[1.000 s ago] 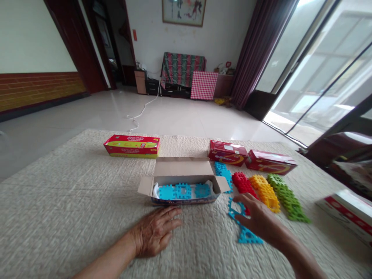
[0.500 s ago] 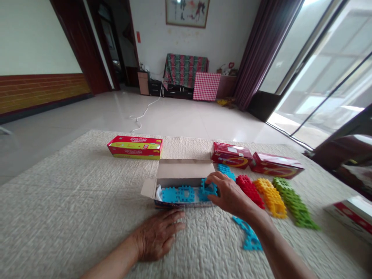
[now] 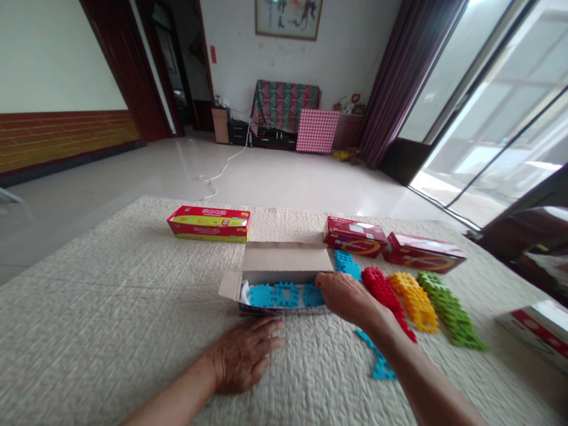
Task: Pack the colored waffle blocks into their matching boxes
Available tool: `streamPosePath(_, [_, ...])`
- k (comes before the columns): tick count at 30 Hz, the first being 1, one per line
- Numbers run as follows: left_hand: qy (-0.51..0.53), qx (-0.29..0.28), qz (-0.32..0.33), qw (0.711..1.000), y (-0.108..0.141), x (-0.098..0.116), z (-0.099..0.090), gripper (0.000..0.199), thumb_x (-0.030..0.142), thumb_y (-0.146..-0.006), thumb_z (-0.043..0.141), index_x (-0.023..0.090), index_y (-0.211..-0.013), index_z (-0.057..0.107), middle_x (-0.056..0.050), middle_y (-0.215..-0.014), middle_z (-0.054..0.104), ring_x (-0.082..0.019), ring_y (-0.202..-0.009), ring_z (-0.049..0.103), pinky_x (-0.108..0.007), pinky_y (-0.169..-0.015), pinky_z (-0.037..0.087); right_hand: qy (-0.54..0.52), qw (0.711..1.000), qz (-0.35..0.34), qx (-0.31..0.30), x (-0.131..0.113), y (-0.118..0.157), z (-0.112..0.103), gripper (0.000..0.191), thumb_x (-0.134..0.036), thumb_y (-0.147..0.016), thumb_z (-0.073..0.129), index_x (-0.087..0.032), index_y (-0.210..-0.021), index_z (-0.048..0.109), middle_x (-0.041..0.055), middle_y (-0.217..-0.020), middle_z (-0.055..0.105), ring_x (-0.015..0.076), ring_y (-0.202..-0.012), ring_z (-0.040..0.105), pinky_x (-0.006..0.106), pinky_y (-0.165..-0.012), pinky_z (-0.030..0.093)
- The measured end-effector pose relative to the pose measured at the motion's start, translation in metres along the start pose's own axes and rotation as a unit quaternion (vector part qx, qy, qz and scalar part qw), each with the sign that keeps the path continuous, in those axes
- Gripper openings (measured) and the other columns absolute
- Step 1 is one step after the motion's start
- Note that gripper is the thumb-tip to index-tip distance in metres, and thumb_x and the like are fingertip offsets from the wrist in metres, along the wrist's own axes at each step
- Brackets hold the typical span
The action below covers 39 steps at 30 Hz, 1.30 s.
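An open cardboard box (image 3: 284, 311) lies lengthwise in front of me with its lid folded back. Inside it, blue toothed building tiles, among them a solid-looking tile (image 3: 261, 295) and one with a round hole (image 3: 286, 293), rest beside white wrapping. At the box's right end, my right hand (image 3: 344, 296) is closed, its fingers bent down on a blue tile (image 3: 313, 295); the fingertips are partly hidden. My left hand (image 3: 246, 355) lies flat on the cloth just before the box, fingers spread, holding nothing.
Right of the box lie rows of red tiles (image 3: 386, 296), yellow tiles (image 3: 413, 302) and green tiles (image 3: 450, 310). More blue tiles (image 3: 347, 265) lie behind my right hand. A red-yellow box (image 3: 210, 225) and two dark red boxes (image 3: 355, 236) stand farther back. Another box (image 3: 536, 331) is far right.
My right hand has lowered the blue tile from above the box's right end into it. My left hand stays flat on the cloth. The view has shifted slightly.
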<state>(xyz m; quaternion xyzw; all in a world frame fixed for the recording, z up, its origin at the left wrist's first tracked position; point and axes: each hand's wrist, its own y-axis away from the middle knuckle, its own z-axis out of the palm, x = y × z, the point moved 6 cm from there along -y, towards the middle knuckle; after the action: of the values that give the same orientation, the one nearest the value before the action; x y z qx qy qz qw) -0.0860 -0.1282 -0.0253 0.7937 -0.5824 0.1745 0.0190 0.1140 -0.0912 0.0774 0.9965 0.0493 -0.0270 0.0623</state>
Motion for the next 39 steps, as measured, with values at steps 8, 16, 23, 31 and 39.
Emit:
streamPosePath(8, [-0.003,0.000,0.005,1.000,0.001,0.001,0.001,0.051,0.013,-0.077,0.053,0.016,-0.127,0.048,-0.015,-0.143,0.045,-0.028,-0.134,0.040,-0.045,-0.112,0.035,0.048,0.993,0.050,-0.096,-0.004,-0.010,0.011,0.020,-0.028,-0.094,0.052,-0.015,-0.105,0.062,0.0072,-0.101,0.066,0.0175,-0.089,0.064,0.035,-0.077,0.052])
streamPosePath(16, [-0.031,0.036,0.014,0.999,0.001,0.000,0.000,0.045,0.016,-0.081,0.050,0.018,-0.126,0.051,-0.013,-0.141,0.048,-0.026,-0.133,0.041,-0.044,-0.109,0.039,0.034,0.994,0.060,-0.081,-0.003,-0.013,0.012,0.026,-0.032,-0.093,0.055,-0.016,-0.114,0.059,0.0079,-0.112,0.063,0.0195,-0.097,0.062,0.038,-0.082,0.052])
streamPosePath(23, [-0.120,0.182,-0.130,0.967,0.014,0.013,0.000,0.036,0.005,-0.083,0.041,0.012,-0.113,0.060,-0.014,-0.117,0.063,-0.025,-0.111,0.058,-0.042,-0.097,0.051,-0.038,0.995,0.032,0.081,0.003,0.025,-0.027,0.025,-0.017,-0.094,0.037,-0.020,-0.097,0.062,0.0065,-0.088,0.070,0.0175,-0.080,0.064,0.027,-0.064,0.038])
streamPosePath(31, [-0.139,0.259,-0.247,0.923,0.007,0.011,0.005,0.032,0.006,-0.084,0.043,0.013,-0.110,0.061,-0.012,-0.112,0.062,-0.022,-0.101,0.060,-0.039,-0.092,0.054,-0.097,0.987,-0.035,0.127,0.012,0.041,-0.004,0.018,-0.021,-0.083,0.054,-0.019,-0.096,0.065,0.0069,-0.096,0.068,0.0199,-0.089,0.062,0.029,-0.077,0.043])
streamPosePath(39, [-0.128,0.234,-0.279,0.923,-0.007,-0.004,0.002,0.034,0.006,-0.081,0.045,0.012,-0.110,0.062,-0.012,-0.110,0.060,-0.024,-0.100,0.056,-0.039,-0.092,0.052,-0.106,0.982,-0.060,0.143,0.010,0.034,0.018,0.022,-0.011,-0.084,0.048,-0.020,-0.078,0.067,0.0049,-0.079,0.064,0.0196,-0.084,0.058,0.030,-0.075,0.043])
